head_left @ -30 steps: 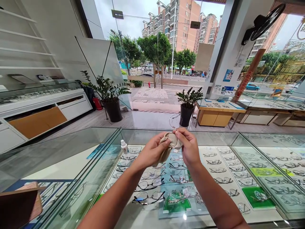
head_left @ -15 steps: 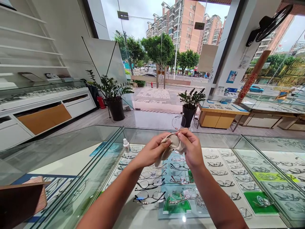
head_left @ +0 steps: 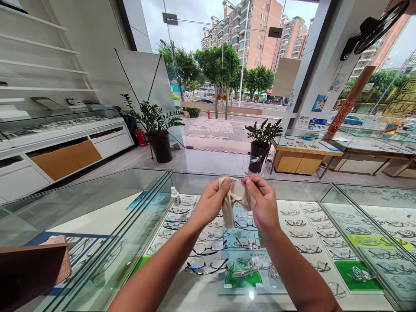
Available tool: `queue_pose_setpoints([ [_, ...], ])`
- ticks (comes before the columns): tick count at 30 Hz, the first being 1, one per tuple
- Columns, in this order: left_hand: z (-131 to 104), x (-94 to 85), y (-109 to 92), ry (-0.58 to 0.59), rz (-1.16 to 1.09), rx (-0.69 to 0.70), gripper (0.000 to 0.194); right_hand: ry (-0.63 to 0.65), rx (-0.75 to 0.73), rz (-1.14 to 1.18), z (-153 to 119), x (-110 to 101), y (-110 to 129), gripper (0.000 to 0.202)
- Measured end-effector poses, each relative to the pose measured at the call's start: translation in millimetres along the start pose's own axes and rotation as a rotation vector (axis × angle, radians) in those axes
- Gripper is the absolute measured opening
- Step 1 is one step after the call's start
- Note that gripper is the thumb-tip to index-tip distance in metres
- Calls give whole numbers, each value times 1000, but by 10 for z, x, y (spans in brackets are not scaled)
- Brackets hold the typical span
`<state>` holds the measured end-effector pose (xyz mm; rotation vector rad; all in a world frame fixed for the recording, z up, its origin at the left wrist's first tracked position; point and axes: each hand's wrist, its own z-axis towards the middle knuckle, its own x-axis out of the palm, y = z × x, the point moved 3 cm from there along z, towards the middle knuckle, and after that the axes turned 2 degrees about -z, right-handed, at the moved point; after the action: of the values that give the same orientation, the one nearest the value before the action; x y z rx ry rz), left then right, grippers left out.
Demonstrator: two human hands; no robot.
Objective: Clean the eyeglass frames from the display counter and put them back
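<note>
A beige cloth (head_left: 229,208) is bunched around one lens of a thin-framed pair of glasses (head_left: 239,190), held over the glass showcase. My left hand (head_left: 212,200) pinches the cloth against the lens, thumb on top. On the other side, my right hand (head_left: 262,201) has its thumb and fingers closed on the glasses' frame, with part of the cloth beneath. The other lens (head_left: 251,164) sticks up beyond my right fingertips. A small white bottle (head_left: 175,196) stands upright on the glass, left of my hands.
Rows of glasses (head_left: 208,265) lie inside the showcase below my hands. A brown wooden object (head_left: 35,273) is at the lower left. Beyond the showcase stand two potted plants (head_left: 160,147), side cabinets (head_left: 294,160) and a glass front (head_left: 222,86).
My left thumb has moved up to the lens's upper edge, and the cloth now hangs lower between my hands. The view has shifted slightly.
</note>
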<state>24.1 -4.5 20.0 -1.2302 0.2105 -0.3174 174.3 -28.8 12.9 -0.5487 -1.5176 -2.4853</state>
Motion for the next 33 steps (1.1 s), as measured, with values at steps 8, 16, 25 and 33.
queue_pose_setpoints([
  [8, -1, -558, -322, -234, 652, 186, 40, -73, -17, -7, 66, -121, 129, 19],
  [16, 277, -1193, 7, -308, 1182, -196, 32, -46, -2, -9, 53, -126, 137, 15],
  [25, 505, -1507, 482, -409, 1351, -419, 37, 25, 24, -52, 60, -100, 160, 9],
  [33, 396, -1233, 133, -484, 1226, 56, 44, 109, 88, -86, 87, -106, 143, 11],
])
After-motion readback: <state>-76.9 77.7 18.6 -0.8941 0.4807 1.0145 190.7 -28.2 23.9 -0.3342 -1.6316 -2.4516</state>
